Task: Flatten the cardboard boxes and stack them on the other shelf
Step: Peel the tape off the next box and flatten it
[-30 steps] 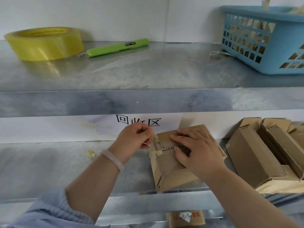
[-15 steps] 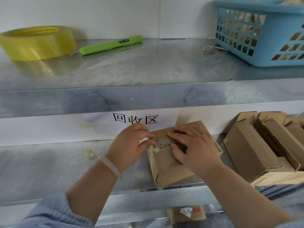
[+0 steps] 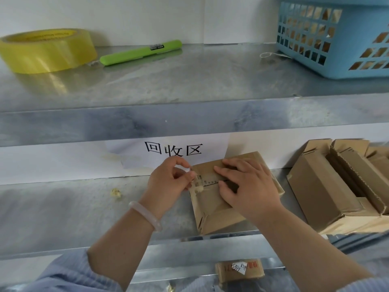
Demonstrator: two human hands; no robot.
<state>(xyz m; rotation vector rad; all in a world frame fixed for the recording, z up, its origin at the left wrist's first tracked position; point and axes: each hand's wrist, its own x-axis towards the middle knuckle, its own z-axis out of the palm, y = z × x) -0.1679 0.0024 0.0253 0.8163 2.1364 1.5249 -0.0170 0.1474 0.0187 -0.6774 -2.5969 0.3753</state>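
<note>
My left hand (image 3: 170, 182) pinches a clear tape strip (image 3: 195, 179) between thumb and fingertips at the left edge of the cardboard box (image 3: 214, 213). My right hand (image 3: 250, 186) lies flat on the box top, fingers straight, pressing down. The box sits near the front of the middle shelf (image 3: 63, 207), below the paper sign (image 3: 174, 148). To the right lie opened boxes (image 3: 315, 186). On the shelf above are a yellow tape roll (image 3: 46, 51), a green utility knife (image 3: 141, 52) and a blue basket (image 3: 336, 39) at far right.

Light blue ribbed sleeves (image 3: 69, 275) pushed up both forearms; pale translucent bangle (image 3: 145, 216) on left wrist.
</note>
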